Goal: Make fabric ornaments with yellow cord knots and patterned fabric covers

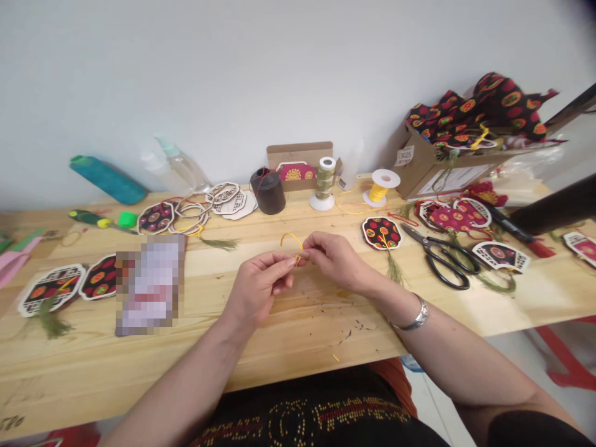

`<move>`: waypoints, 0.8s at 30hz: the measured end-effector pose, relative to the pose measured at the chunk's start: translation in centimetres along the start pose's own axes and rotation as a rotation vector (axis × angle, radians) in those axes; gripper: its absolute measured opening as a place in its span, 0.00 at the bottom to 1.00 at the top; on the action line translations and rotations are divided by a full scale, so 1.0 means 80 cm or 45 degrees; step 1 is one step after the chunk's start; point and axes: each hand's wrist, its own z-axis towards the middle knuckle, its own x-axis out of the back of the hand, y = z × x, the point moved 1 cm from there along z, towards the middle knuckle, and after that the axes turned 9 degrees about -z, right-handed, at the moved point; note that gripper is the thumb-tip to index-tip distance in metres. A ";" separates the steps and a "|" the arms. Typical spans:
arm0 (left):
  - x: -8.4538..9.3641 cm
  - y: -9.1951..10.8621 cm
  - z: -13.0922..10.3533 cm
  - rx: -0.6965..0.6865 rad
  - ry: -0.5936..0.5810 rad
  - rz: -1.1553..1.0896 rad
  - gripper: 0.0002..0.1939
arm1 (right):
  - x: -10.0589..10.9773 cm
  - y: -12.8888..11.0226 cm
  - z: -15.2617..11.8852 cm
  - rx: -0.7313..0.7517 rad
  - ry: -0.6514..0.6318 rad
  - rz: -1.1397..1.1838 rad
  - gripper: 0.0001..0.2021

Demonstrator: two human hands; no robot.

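Note:
A short yellow cord (292,236) loops up above my fingertips over the middle of the table. My left hand (267,279) pinches it between thumb and forefinger. Meeting it from the right, my right hand (329,257) is closed on the same cord, and the fingertips of both hands almost touch. Part of the cord is hidden by the fingers. Behind the right hand lies a fabric pendant (381,234) with a green tassel. Further right, black-handled scissors (447,254) rest on the wood with their blades slightly apart.
The wooden table (209,354) carries a yellow cord spool (382,187), a green thread spool (325,180) and a black thread cone (267,191) along the back. A cardboard box (442,171) of patterned fabric stands back right. At left are tasselled pendants (53,288) and a teal thread cone (108,180).

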 end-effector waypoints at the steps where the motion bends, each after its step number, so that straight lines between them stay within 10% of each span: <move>1: 0.000 0.000 0.000 -0.019 0.000 0.027 0.06 | 0.000 0.000 0.000 0.000 0.010 -0.004 0.06; 13: -0.006 -0.009 -0.010 -0.873 0.024 0.898 0.06 | -0.002 0.001 0.001 -0.112 -0.031 0.210 0.04; 24: -0.009 -0.009 -0.013 -0.910 0.048 1.133 0.07 | -0.003 0.001 0.000 -0.156 -0.060 0.272 0.02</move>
